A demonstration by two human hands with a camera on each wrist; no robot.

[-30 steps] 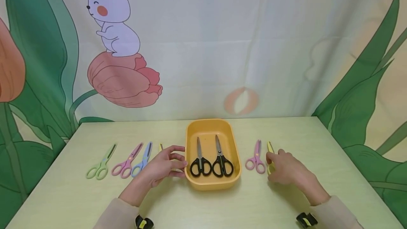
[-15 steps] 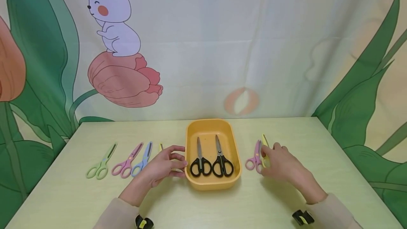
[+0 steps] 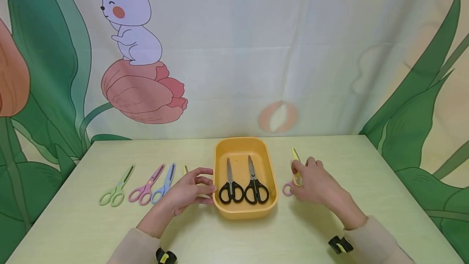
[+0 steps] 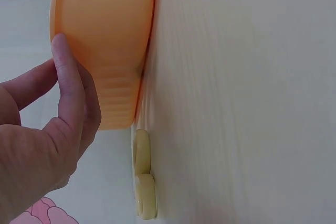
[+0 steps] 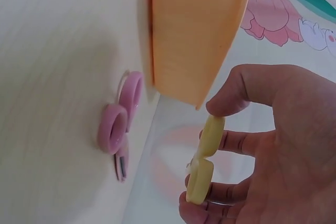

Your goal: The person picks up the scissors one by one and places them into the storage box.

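My right hand [image 3: 316, 180] pinches yellow scissors [image 3: 296, 166] by the handle loops, thumb on one side and fingers on the other. In the right wrist view, the yellow scissors [image 5: 202, 166] hang above the table, apart from pink scissors [image 5: 118, 114] that lie on it. From the head view my right hand hides most of the pink scissors [image 3: 287, 189]. The yellow-orange tray [image 3: 239, 214] holds two pairs of black-handled scissors [image 3: 253, 186]. Against its left side rests my left hand [image 3: 188, 188], with relaxed fingers touching the tray's rim and wall.
Left of the tray lie green scissors [image 3: 116, 188], pink scissors [image 3: 147, 186] and blue scissors [image 3: 166, 182]. Another yellow pair [image 3: 185, 169] is partly covered by my left hand. A printed curtain [image 3: 234, 72] hangs behind the table [image 3: 256, 243].
My right hand has raised the yellow scissors and carried them left, over the pink scissors toward the tray. My left hand and the tray have stayed put.
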